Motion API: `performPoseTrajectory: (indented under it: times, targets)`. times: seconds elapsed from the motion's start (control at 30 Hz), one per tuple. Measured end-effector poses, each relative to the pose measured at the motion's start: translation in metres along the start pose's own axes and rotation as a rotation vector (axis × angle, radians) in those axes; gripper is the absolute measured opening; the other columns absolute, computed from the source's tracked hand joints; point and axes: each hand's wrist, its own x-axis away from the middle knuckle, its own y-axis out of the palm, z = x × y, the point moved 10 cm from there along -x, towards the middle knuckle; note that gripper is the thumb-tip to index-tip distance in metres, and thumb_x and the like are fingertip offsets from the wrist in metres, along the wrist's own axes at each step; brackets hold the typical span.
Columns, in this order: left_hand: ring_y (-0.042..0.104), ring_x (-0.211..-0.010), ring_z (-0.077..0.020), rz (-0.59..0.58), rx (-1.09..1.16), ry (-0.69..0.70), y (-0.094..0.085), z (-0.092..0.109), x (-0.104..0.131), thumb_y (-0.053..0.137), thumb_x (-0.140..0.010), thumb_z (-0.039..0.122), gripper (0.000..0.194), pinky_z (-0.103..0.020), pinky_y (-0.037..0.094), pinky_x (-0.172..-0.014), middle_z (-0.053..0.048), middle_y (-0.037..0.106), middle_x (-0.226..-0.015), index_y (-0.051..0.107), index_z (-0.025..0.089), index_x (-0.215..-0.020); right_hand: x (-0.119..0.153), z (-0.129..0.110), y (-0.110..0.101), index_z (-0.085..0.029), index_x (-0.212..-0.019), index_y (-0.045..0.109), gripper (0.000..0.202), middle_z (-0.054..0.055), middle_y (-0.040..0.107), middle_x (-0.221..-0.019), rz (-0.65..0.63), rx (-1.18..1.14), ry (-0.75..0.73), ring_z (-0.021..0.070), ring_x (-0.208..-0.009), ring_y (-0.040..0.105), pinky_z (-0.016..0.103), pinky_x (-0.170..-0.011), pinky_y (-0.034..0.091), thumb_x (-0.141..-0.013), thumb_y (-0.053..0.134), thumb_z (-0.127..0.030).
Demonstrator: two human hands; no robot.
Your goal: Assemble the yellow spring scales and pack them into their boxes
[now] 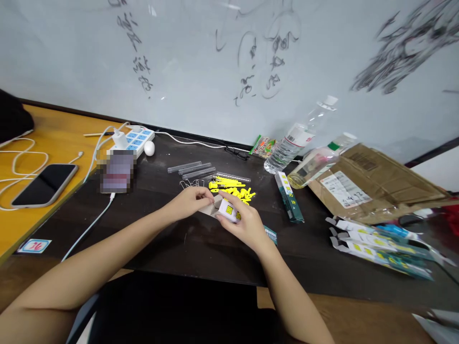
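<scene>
On the dark tabletop, just in front of the person, two hands meet at one small open box [229,211]. The right hand [247,222] is partly closed, thumb and fingers gripping the box from two sides. The left hand [190,201] has its fingertips drawn nearly together at the box's open end; whether they pinch the flap or something small cannot be told.

Beyond the hands lie one heap of yellow pieces [244,194], overlapping too much to count, several bent metal wires [191,183], and at least four clear plastic strips [197,169]. To the right are one separate box [289,198], three open-ended cartons [380,246] side by side, two bottles [287,148], one snack packet [263,146] and one brown package [376,184]. To the left are two phones [45,185], one power strip [138,139] and one white round object [149,148].

The dark surface [172,253] adjoins a yellow wooden one [64,138]. Behind both rises a whiteboard [186,62] with black handwriting and a scribbled drawing; brown floor [344,315] shows below.
</scene>
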Motion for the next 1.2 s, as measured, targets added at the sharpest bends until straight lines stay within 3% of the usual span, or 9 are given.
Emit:
performPoseTrajectory:
  times: [0.2,0.43,0.57,0.67,0.77,0.87,1.0,1.2]
  targets:
    - [0.055,-0.068,-0.0103,-0.033,0.332,-0.297,0.014,-0.027,0.011,0.068,-0.069,0.034,0.020,-0.024,0.048,-0.064,0.000,0.060,-0.075,0.061,0.015,-0.072,0.001,-0.006,0.000,-0.029,-0.135,0.046,0.053,0.001,0.061,-0.129,-0.001,0.011,-0.034,0.0214,-0.109,0.064,0.034,-0.092,0.052,-0.083,0.060,-0.031]
    - [0.055,-0.065,-0.0082,-0.058,0.431,-0.307,0.018,-0.029,0.012,0.071,-0.065,0.027,0.018,-0.022,0.046,-0.065,0.002,0.059,-0.072,0.058,0.015,-0.069,0.001,-0.009,0.003,-0.030,-0.135,0.046,0.054,0.001,0.061,-0.129,-0.024,0.014,-0.057,0.0209,-0.108,0.064,0.034,-0.091,0.052,-0.083,0.060,-0.031]
    - [0.053,-0.061,-0.0081,0.075,0.430,-0.311,0.005,-0.034,0.015,0.068,-0.066,0.027,0.016,-0.023,0.044,-0.063,0.003,0.057,-0.067,0.057,0.016,-0.070,0.001,-0.009,0.002,-0.031,-0.137,0.044,0.054,0.000,0.058,-0.133,-0.034,0.017,-0.056,0.0205,-0.112,0.062,0.034,-0.094,0.051,-0.084,0.058,-0.031]
    - [0.057,-0.069,-0.0106,0.147,0.396,-0.231,-0.006,-0.029,0.017,0.068,-0.069,0.031,0.019,-0.026,0.046,-0.069,0.000,0.062,-0.078,0.059,0.016,-0.076,0.001,-0.005,0.002,-0.031,-0.137,0.042,0.055,-0.001,0.059,-0.132,-0.033,0.040,-0.024,0.0207,-0.112,0.063,0.034,-0.092,0.052,-0.085,0.057,-0.032]
    - [0.060,-0.088,-0.0156,0.146,0.248,-0.030,-0.011,-0.010,0.017,0.068,-0.070,0.031,0.018,-0.030,0.046,-0.081,-0.004,0.064,-0.096,0.060,0.016,-0.075,0.000,-0.004,0.003,-0.032,-0.137,0.042,0.054,-0.001,0.059,-0.131,-0.035,0.055,-0.023,0.0209,-0.111,0.062,0.034,-0.091,0.052,-0.085,0.057,-0.032]
    - [0.058,-0.102,-0.0195,0.123,0.062,0.105,-0.008,0.005,0.017,0.064,-0.075,0.029,0.013,-0.034,0.046,-0.087,-0.006,0.062,-0.107,0.060,0.016,-0.076,0.000,-0.004,0.004,-0.031,-0.137,0.042,0.055,0.000,0.059,-0.132,-0.031,0.069,-0.030,0.0211,-0.110,0.063,0.034,-0.090,0.052,-0.085,0.058,-0.033]
    - [0.054,-0.109,-0.0217,0.090,-0.100,0.181,0.000,0.012,0.015,0.061,-0.079,0.029,0.011,-0.035,0.046,-0.088,-0.007,0.059,-0.112,0.061,0.018,-0.078,-0.001,0.003,0.003,-0.029,-0.135,0.044,0.053,0.003,0.063,-0.126,-0.016,0.085,0.015,0.0222,-0.104,0.065,0.034,-0.087,0.053,-0.084,0.059,-0.034]
    - [0.048,-0.121,-0.0227,0.149,-0.075,0.348,0.003,0.025,0.028,0.058,-0.084,0.032,0.026,-0.039,0.041,-0.099,-0.008,0.054,-0.124,0.058,0.024,-0.108,-0.001,0.009,-0.003,-0.026,-0.124,0.050,0.042,0.006,0.064,-0.121,0.015,0.017,0.058,0.0241,-0.104,0.064,0.035,-0.087,0.051,-0.085,0.059,-0.039]
